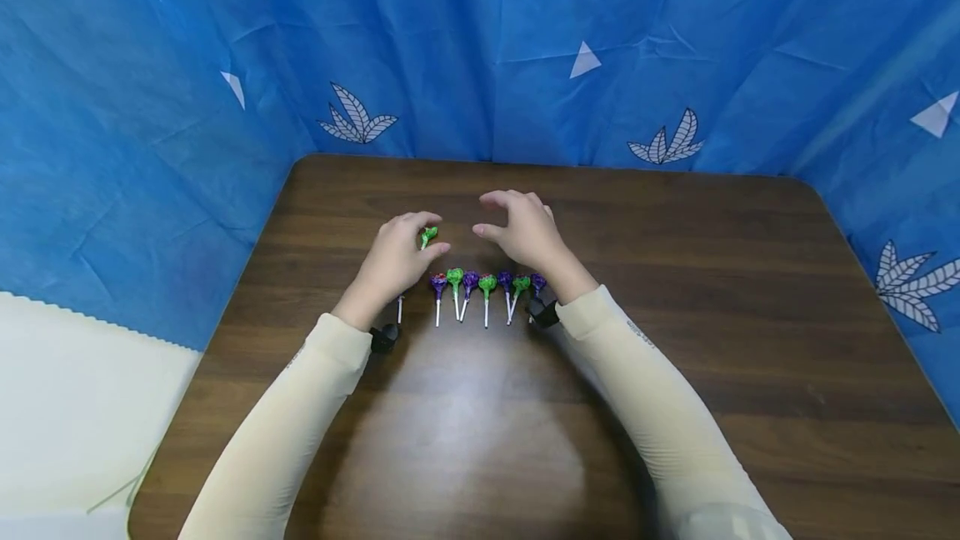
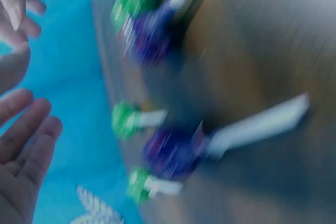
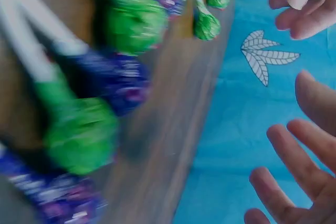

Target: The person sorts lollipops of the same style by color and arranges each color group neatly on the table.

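Note:
Several wrapped lollipops stand out in a row on the table, green and purple wrappers alternating, such as a green lollipop and a purple lollipop, white sticks toward the person. My left hand hovers at the row's left end, fingers apart and holding nothing. Beyond the row, a green lollipop shows between its thumb and fingers; the left wrist view has two green lollipops lying on the table, apart from the hand. My right hand is over the row's right end, fingers spread, empty. The left wrist partly hides another lollipop's stick.
The brown wooden table extends well to the right of the hands. A blue curtain with leaf prints hangs along its back and sides. Dark wrist cameras sit close over the row's two ends.

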